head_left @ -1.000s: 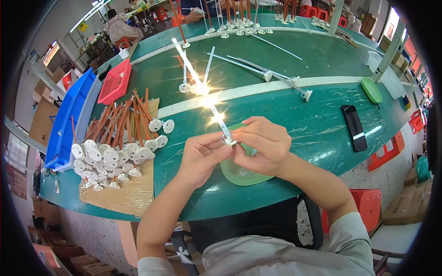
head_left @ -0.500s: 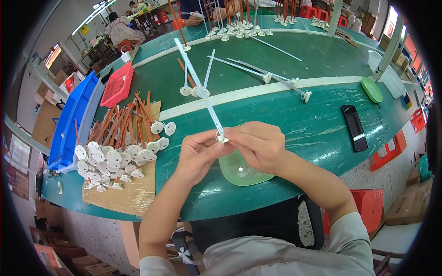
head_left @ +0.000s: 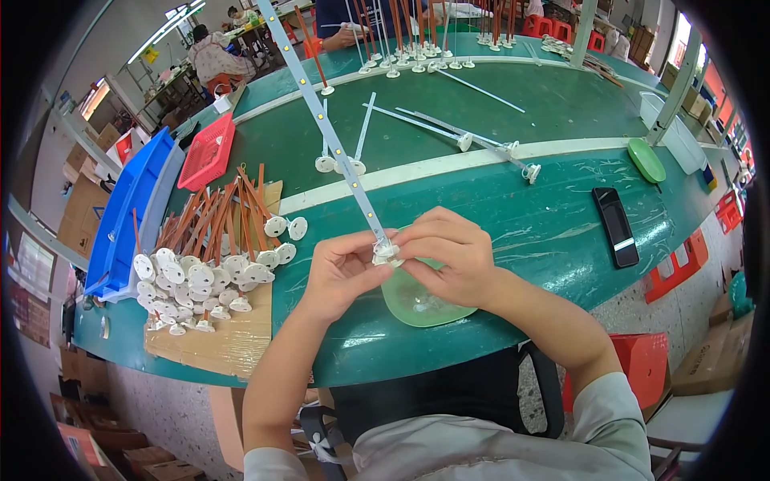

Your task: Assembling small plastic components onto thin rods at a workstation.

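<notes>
Between my hands a long, pale LED strip [head_left: 327, 124] with small yellow chips rises, tilted away to the upper left. Its lower end meets a small white plastic base [head_left: 386, 254]. My left hand [head_left: 343, 271] is closed, with thumb and fingers gripping at the strip's lower end and the base. From the other side my right hand [head_left: 451, 255] pinches the white base, which its fingers partly cover. Below them lies a shallow green dish [head_left: 425, 311] with tiny bits in it, partly hidden by my right hand.
At left, many brown strips with white round bases [head_left: 200, 275] lie on cardboard [head_left: 233, 345]. Behind are a blue tray [head_left: 128, 216] and a red basket [head_left: 207, 152]. Loose strips [head_left: 433, 124] lie ahead; a phone [head_left: 616, 227] is at right. Another person's hand [head_left: 345, 36] is across the table.
The strip has swung up toward me and appears longer, its chips now facing me more plainly. The white base has turned between my fingers. My hands have barely shifted.
</notes>
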Available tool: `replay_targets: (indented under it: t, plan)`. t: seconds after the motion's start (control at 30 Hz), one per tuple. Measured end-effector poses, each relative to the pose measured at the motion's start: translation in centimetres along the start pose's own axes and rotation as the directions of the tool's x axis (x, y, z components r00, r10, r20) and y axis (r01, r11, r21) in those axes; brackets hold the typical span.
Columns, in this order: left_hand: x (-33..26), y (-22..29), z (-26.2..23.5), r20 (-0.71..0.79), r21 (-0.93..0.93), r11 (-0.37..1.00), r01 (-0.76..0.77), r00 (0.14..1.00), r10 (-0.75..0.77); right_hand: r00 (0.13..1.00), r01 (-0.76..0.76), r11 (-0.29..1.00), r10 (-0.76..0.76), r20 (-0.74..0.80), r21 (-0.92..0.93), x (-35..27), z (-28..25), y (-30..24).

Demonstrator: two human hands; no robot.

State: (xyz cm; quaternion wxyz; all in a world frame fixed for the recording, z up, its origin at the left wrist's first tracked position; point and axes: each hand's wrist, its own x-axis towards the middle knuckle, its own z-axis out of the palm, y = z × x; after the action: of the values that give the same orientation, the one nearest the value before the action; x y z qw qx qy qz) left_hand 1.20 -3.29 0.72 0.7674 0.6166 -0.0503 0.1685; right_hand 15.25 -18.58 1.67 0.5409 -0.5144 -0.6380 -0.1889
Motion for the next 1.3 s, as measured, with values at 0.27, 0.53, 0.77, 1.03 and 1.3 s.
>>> replay_targets:
  t: [0.27, 0.53, 0.77, 1.03, 1.3]
  plan:
    - [-0.1, -0.4, -0.8, 0.006, -0.199, 0.975, 0.096, 0.995, -0.096, 0.998, 0.055, 0.998, -0.055, 0.027, 0.005, -0.1, 0.0, 0.1]
    - [-0.3, -0.4, -0.7, -0.005, -0.224, 0.963, 0.15, 0.988, -0.156, 0.982, 0.189, 0.981, -0.189, 0.005, -0.05, 0.0, 0.0, 0.0]
    - [-0.3, -0.8, 0.1, -0.052, -0.339, 0.919, 0.201, 0.971, -0.232, 0.969, 0.245, 0.964, -0.248, -0.013, -0.099, -0.2, 0.1, 0.1]
    - [-0.3, 0.1, 0.1, -0.034, -0.219, 0.95, 0.221, 0.972, -0.234, 0.96, 0.281, 0.951, -0.28, 0.029, -0.127, -0.4, -0.1, 0.0]
    - [0.3, 0.7, 0.4, 0.043, 0.024, 0.999, 0.03, 0.999, -0.031, 0.993, 0.116, 0.992, -0.116, 0.001, 0.04, 0.7, -0.6, 0.8]
